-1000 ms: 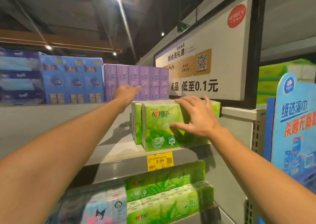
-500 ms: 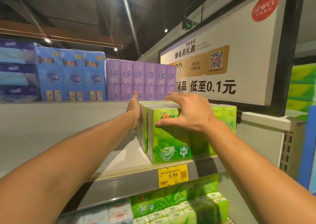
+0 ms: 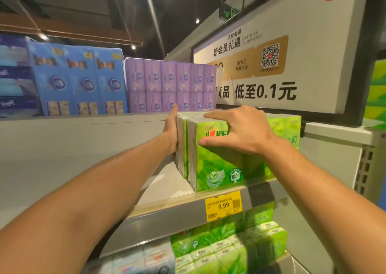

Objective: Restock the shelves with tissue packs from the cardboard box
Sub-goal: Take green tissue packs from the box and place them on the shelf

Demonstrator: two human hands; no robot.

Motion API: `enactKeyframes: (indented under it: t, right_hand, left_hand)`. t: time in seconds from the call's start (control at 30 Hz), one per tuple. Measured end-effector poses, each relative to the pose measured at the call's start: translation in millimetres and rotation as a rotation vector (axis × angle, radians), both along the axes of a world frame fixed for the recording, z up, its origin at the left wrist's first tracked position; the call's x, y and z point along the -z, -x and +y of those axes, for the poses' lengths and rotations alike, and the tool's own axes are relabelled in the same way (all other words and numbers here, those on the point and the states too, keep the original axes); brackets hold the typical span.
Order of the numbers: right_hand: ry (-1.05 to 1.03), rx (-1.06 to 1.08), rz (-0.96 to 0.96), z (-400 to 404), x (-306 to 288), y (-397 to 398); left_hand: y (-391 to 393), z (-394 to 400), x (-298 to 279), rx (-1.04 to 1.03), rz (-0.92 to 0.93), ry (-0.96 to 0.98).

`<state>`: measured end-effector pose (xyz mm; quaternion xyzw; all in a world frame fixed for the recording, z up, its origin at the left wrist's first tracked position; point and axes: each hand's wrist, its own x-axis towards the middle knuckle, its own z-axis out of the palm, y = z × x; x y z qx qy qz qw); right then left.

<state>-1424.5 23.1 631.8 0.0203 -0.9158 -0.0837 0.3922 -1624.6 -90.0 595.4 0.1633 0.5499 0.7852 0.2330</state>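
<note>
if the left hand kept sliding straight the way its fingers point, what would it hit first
Probably the purple tissue packs. The left hand lies flat against the left side of the green tissue packs, fingers pointing up and toward the back of the shelf. Depth is unclear, so it might meet the back ledge first.

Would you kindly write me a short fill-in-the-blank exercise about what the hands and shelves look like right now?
1. The left hand presses flat against the ______ side of the green tissue packs.
2. The yellow price tag on the shelf edge reads ______.
3. On the top ledge, the purple packs stand directly right of the ______ packs.
4. The right hand lies across the front pack's top ______ corner.

Missing words: left; 9.99; blue; front
</note>
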Motion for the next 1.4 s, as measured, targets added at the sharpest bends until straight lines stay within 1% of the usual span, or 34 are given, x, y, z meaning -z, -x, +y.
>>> enactKeyframes:
  t: [0.2, 0.37, 0.43, 0.5, 0.57, 0.6, 0.67, 0.7, 0.73, 0.77, 0.9, 1.07, 1.17, 1.23, 1.33, 1.4]
  right_hand:
    - [0.006, 0.039, -0.023, -2, 0, -1]
    - [-0.023, 0.077, -0.007, -11, -4, -12]
    - [0.003, 0.101, 0.033, -20, -5, -25]
    - [0.065, 0.104, 0.072, -32, 1, -42]
    - [0.117, 0.131, 0.086, -42, 18, -64]
    - [0.142, 0.144, 0.094, -45, 30, -76]
    - [0.214, 0.171, 0.137, -50, 57, -105]
    - [0.25, 0.196, 0.149, -54, 71, -122]
    - [0.277, 0.23, 0.144, -59, 84, -141]
    - [0.297, 0.271, 0.133, -65, 98, -161]
    - [0.355, 0.464, 0.108, -81, 147, -260]
    - [0.432, 0.743, 0.092, -103, 207, -428]
    - [0.491, 0.903, 0.083, -132, 252, -548]
    - [0.587, 1.056, 0.048, -163, 284, -632]
    - [0.746, 1.303, 0.009, -226, 329, -758]
    - [0.837, 1.423, 0.032, -277, 360, -837]
  left_hand:
    - [-5, -5, -6, -0.051, 0.041, 0.052]
    - [-21, -13, -22, -0.283, -0.009, 0.076]
    - [-37, -21, -26, -0.431, 0.047, 0.11]
    - [-68, -34, -28, -0.546, 0.205, 0.202]
    - [-107, -52, -24, -0.634, 0.459, 0.315]
    - [-126, -60, -19, -0.67, 0.617, 0.305]
    - [-162, -71, -2, -0.67, 0.948, 0.19]
    - [-179, -74, 10, -0.628, 1.076, 0.132]
    - [-198, -76, 22, -0.56, 1.16, 0.089]
    - [-217, -76, 34, -0.473, 1.199, 0.067]
    - [-295, -66, 86, -0.094, 1.206, 0.148]
    - [-421, -45, 148, 0.407, 1.326, 0.289]
    - [-526, -40, 183, 0.707, 1.423, 0.323]
    - [-607, -40, 210, 0.889, 1.471, 0.33]
    - [-739, -52, 251, 1.152, 1.533, 0.352]
    - [-830, -70, 279, 1.323, 1.581, 0.35]
